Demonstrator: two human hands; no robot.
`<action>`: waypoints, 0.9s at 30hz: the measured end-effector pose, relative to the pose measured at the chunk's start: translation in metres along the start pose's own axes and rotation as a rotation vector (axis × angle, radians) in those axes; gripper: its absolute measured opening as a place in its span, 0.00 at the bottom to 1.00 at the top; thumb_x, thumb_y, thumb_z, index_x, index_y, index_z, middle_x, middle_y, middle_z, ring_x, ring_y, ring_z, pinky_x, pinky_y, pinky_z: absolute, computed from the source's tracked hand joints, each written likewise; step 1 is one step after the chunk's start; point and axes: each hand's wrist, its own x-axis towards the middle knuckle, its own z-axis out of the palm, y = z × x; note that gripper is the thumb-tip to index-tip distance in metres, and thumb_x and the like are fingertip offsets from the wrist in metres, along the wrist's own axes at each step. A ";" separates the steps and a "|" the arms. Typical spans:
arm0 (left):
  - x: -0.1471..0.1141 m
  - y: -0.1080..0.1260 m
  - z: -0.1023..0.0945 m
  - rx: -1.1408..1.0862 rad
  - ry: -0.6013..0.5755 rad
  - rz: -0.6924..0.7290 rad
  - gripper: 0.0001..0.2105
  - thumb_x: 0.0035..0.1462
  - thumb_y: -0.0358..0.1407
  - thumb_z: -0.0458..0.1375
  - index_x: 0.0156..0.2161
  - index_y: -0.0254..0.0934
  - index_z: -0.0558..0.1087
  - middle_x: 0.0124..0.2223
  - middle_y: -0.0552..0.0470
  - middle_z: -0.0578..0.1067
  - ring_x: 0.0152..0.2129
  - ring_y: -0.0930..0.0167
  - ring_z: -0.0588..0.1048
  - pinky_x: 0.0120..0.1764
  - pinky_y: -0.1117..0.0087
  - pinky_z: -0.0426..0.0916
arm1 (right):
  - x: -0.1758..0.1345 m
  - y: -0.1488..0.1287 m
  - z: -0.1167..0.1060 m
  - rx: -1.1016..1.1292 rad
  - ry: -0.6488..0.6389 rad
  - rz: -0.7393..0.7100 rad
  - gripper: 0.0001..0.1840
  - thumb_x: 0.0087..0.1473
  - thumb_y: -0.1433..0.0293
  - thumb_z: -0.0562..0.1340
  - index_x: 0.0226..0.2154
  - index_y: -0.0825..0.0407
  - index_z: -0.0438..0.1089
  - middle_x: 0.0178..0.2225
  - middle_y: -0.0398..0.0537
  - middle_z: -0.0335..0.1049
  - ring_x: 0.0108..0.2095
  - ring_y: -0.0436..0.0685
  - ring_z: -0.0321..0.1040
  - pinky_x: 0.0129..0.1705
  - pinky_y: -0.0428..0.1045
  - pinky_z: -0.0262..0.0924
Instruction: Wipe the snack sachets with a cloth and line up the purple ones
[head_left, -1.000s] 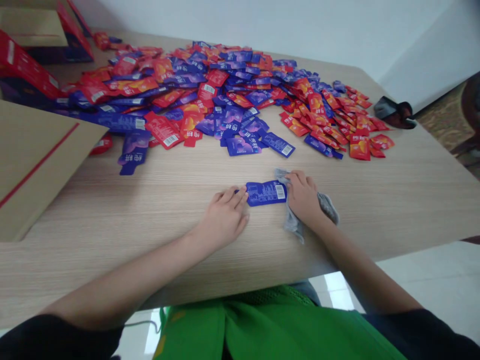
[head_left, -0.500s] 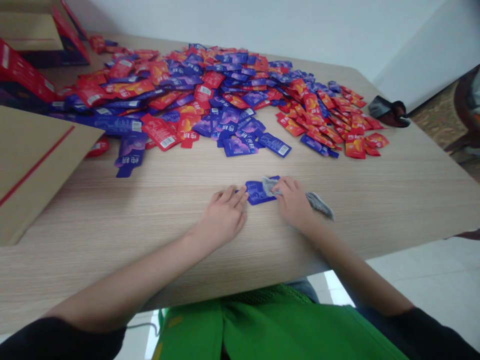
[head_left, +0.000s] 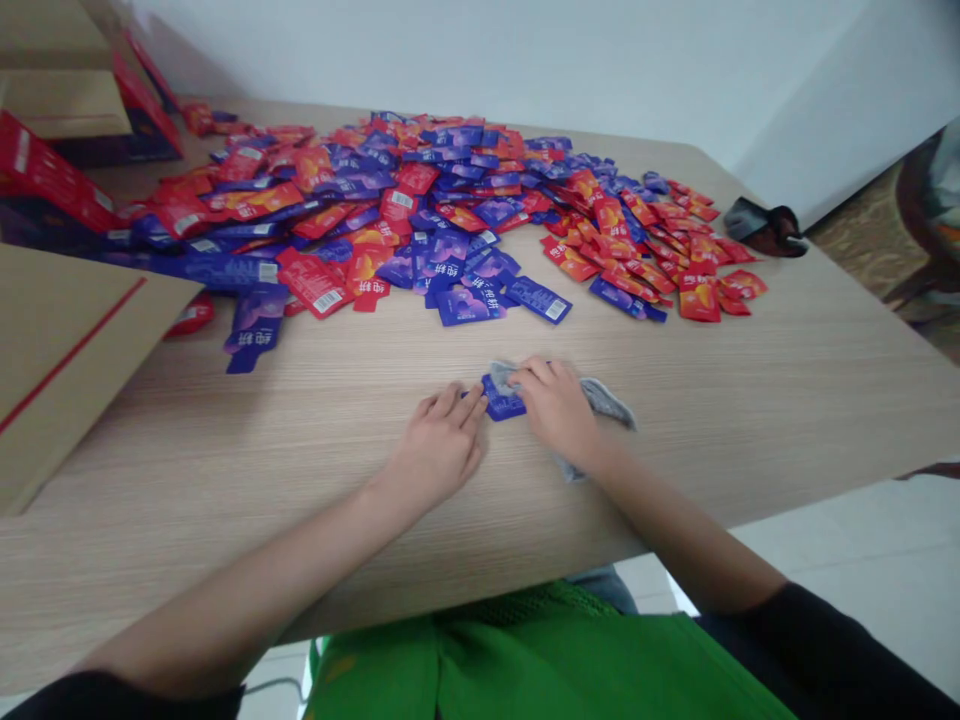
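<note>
A blue packet (head_left: 504, 405) lies flat on the table in front of me, its right part covered. My left hand (head_left: 442, 445) rests at its left end, fingers stretched out with the tips on the packet's edge; the thumb is hidden. Bunched under the fingers of my right hand (head_left: 556, 405) is a grey cloth (head_left: 611, 402), pressed onto the packet's top face. Loose ends of the cloth trail out to the right of that hand and below it.
A heap of red and blue packets (head_left: 420, 200) spreads along the back of the wooden table (head_left: 360, 400). Cardboard boxes (head_left: 75, 350) with red and dark blue sides stand at the left. A dark, crumpled item (head_left: 765, 228) lies near the right back edge.
My right hand has slid left over the packet with the cloth, covering more of it. My left hand stays at the packet's left end. The whole view has shifted slightly.
</note>
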 end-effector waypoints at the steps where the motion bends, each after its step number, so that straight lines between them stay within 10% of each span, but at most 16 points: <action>1: 0.000 0.000 0.000 -0.001 -0.005 -0.002 0.23 0.61 0.33 0.50 0.60 0.30 0.68 0.64 0.44 0.64 0.59 0.54 0.64 0.53 0.54 0.64 | -0.002 0.014 -0.001 -0.011 0.001 0.050 0.15 0.62 0.74 0.52 0.46 0.50 0.70 0.48 0.52 0.68 0.45 0.62 0.60 0.46 0.56 0.55; 8: 0.017 -0.003 -0.019 -0.032 -0.015 -0.003 0.17 0.62 0.36 0.50 0.50 0.33 0.74 0.56 0.43 0.73 0.52 0.59 0.70 0.49 0.57 0.67 | -0.003 0.089 -0.031 -0.008 0.062 0.208 0.16 0.61 0.69 0.53 0.47 0.51 0.72 0.49 0.54 0.69 0.47 0.63 0.64 0.49 0.59 0.58; 12: 0.050 -0.011 -0.038 -0.012 -0.104 -0.098 0.18 0.64 0.47 0.51 0.39 0.35 0.76 0.42 0.43 0.78 0.42 0.59 0.75 0.45 0.56 0.68 | 0.009 0.083 -0.042 -0.069 0.054 0.146 0.16 0.59 0.59 0.57 0.45 0.44 0.75 0.59 0.55 0.60 0.57 0.71 0.57 0.55 0.70 0.48; 15: 0.072 -0.018 -0.039 -0.032 -0.159 -0.147 0.24 0.52 0.53 0.62 0.45 0.34 0.73 0.49 0.39 0.74 0.47 0.55 0.72 0.45 0.56 0.68 | 0.019 0.069 -0.046 -0.032 0.026 0.063 0.20 0.55 0.56 0.62 0.49 0.43 0.73 0.63 0.57 0.55 0.62 0.72 0.50 0.59 0.70 0.42; 21: 0.089 -0.030 -0.022 -0.225 -0.255 -0.043 0.22 0.49 0.45 0.67 0.47 0.35 0.72 0.50 0.41 0.74 0.50 0.57 0.72 0.51 0.60 0.67 | 0.040 0.044 -0.046 0.174 -0.359 -0.134 0.25 0.46 0.61 0.69 0.47 0.51 0.72 0.49 0.54 0.69 0.52 0.65 0.64 0.55 0.60 0.55; 27: 0.129 -0.068 -0.048 -0.104 -0.082 -0.062 0.17 0.61 0.32 0.53 0.55 0.40 0.68 0.43 0.45 0.79 0.39 0.62 0.79 0.39 0.65 0.71 | 0.114 0.059 -0.062 0.175 -0.180 -0.214 0.23 0.54 0.78 0.55 0.49 0.47 0.72 0.46 0.50 0.76 0.46 0.58 0.72 0.48 0.52 0.62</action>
